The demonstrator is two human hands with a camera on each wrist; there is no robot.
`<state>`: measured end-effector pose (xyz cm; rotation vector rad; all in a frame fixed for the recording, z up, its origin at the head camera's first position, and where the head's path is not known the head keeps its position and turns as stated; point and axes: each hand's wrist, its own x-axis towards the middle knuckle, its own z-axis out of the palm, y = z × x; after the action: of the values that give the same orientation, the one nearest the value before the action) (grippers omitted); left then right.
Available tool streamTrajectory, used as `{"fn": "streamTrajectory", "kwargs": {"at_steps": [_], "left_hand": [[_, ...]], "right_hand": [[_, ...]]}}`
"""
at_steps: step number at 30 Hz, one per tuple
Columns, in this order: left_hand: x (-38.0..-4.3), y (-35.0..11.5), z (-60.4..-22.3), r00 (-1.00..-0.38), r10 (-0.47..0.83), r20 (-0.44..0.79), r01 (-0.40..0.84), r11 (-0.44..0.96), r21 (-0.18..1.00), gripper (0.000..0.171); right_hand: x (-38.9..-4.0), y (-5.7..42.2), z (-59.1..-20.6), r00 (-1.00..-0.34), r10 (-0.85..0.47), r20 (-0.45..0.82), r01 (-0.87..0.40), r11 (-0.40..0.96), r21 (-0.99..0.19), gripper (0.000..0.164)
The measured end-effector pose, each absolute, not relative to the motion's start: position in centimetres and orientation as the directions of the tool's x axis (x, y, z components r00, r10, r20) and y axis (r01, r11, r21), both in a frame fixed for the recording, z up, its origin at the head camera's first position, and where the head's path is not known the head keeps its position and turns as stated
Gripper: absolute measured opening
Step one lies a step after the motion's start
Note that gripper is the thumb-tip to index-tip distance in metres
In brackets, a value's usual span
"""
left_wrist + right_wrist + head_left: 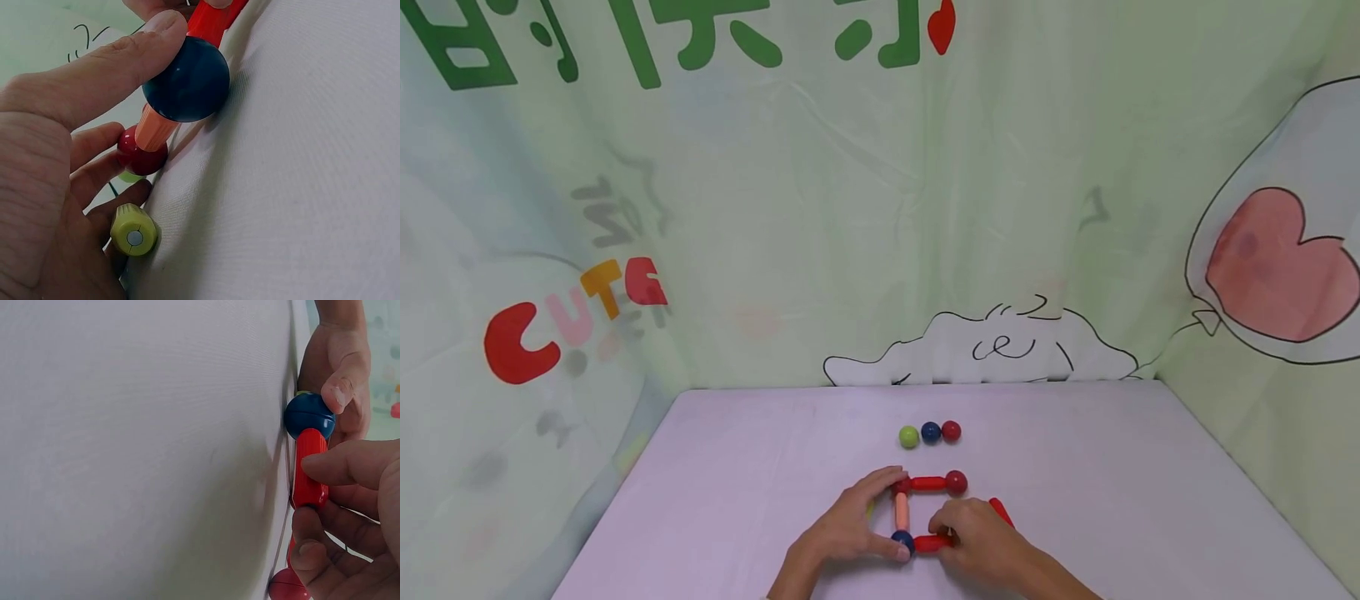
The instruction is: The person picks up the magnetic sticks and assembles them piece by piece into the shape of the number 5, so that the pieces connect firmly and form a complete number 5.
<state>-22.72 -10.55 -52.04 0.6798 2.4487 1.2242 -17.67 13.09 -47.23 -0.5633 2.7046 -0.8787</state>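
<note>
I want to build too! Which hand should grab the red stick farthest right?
Probably the right hand, after releasing its red rod: it's beside that stick, while the left hand is farther, touching the nearer blue ball.

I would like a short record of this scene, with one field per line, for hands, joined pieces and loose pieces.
left hand: thumb touches the front blue ball, fingers reach the left red ball
right hand: pinches the near red rod, its end against the front blue ball
left side: peach rod between these two balls
far side: far red rod, from left red ball to right red ball
beside hands: yellow-green rod, left; outer red rod, right, partly hidden
back row, left to right: green ball, back blue ball, back red ball
</note>
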Motion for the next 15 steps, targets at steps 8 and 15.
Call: {"fn": "streamTrajectory", "kwargs": {"at_steps": [8, 15], "left_hand": [[-22.67, -10.38, -51.94, -0.845, 0.528, -0.083, 0.258, 0.538, 0.803, 0.099], [-22.61, -10.35, -52.11, -0.852, 0.514, -0.098, 0.231, 0.536, 0.812, 0.098]], "right_hand": [[-17.48, 13.30, -47.11, -0.891, -0.443, -0.096, -0.302, 0.738, -0.603, 0.023], [-17.48, 13.80, -46.88, -0.875, -0.475, -0.089, -0.324, 0.713, -0.622, 0.022]]}}
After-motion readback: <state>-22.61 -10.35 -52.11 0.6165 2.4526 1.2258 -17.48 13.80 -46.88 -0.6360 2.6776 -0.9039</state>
